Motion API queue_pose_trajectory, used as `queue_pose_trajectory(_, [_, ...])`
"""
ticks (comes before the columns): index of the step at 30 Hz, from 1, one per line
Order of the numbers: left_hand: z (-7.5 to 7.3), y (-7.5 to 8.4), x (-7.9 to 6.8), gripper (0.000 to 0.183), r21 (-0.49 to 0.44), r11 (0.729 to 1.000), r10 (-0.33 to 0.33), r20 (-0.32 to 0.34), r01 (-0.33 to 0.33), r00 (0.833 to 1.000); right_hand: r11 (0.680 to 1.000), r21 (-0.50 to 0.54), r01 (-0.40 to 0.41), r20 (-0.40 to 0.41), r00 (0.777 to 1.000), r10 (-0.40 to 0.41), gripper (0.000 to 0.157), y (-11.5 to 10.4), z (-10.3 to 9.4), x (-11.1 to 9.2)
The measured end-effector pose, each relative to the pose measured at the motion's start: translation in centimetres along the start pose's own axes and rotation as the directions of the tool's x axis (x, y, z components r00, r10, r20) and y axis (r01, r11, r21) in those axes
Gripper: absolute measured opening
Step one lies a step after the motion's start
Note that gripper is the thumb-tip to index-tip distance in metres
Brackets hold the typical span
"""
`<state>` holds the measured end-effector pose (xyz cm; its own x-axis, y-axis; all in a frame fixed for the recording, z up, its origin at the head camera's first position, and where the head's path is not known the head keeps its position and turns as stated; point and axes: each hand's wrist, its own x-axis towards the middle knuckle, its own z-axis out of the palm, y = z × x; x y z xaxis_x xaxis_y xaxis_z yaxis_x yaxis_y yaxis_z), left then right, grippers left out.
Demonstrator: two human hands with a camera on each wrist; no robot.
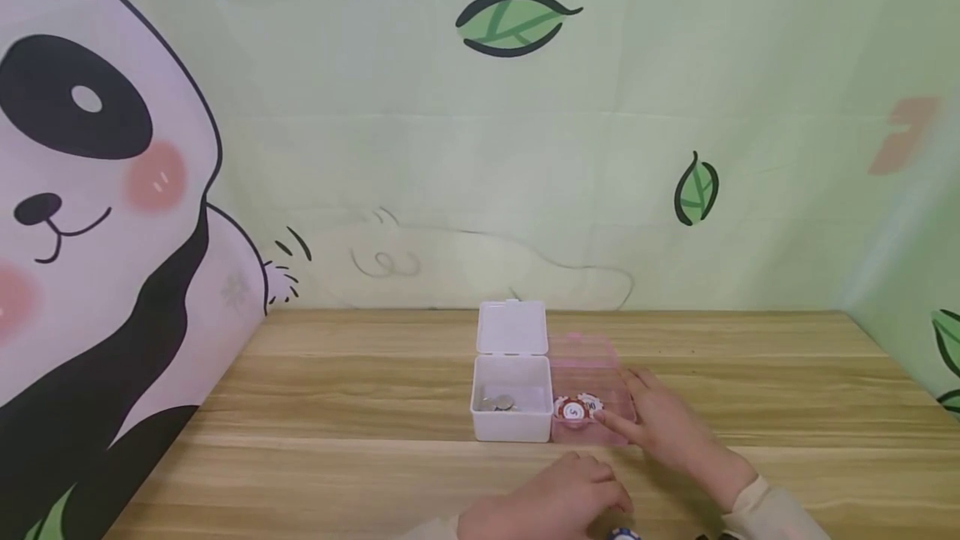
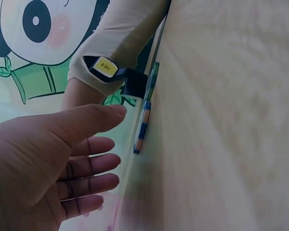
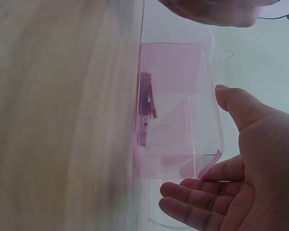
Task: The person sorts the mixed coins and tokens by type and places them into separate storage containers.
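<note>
My left hand [image 1: 551, 494] hovers low over the table just before the two boxes. In the left wrist view its fingers [image 2: 89, 185] are loosely spread and hold nothing. Close to it a blue poker chip [image 2: 142, 127] and a green poker chip [image 2: 153, 79] lie on the table. At the right side of an open pink see-through box [image 1: 611, 390], my right hand [image 1: 667, 427] rests with relaxed fingers, thumb by the rim. Red-and-white poker chips [image 1: 572, 411] lie inside this box. Beside it, an open white box [image 1: 512, 427] contains several coins [image 1: 501, 402].
The white box's lid [image 1: 513, 327] is folded back, as is the pink lid [image 1: 581, 350]. Behind the wooden table [image 1: 360, 390] hangs a cloth backdrop [image 1: 360, 107] with a panda and leaves. The blue chip lies at the near edge of the head view.
</note>
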<state>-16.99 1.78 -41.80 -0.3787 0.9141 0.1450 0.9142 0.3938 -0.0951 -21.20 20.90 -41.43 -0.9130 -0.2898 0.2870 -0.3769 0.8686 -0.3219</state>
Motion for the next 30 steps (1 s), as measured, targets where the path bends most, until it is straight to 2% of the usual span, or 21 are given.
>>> queue_pose_trajectory(7, [0.6, 0.3, 0.4, 0.025, -0.069, 0.998, 0.006, 0.019, -0.004, 1.000, 1.000, 0.001, -0.005, 0.012, 1.000, 0.005, 0.080, 0.0, 0.0, 0.0])
queue_pose_trajectory(16, [1.1, 0.6, 0.7, 0.020, -0.030, 0.999, -0.009, 0.051, 0.010, 0.999, 1.000, -0.008, -0.002, 0.024, 1.000, 0.002, 0.081, -0.1, -0.1, 0.0])
queue_pose_trajectory(30, [1.3, 0.7, 0.8, 0.018, -0.052, 0.999, -0.007, 0.055, 0.010, 0.998, 1.000, -0.013, 0.009, 0.015, 1.000, -0.009, 0.079, -0.1, -0.1, 0.0])
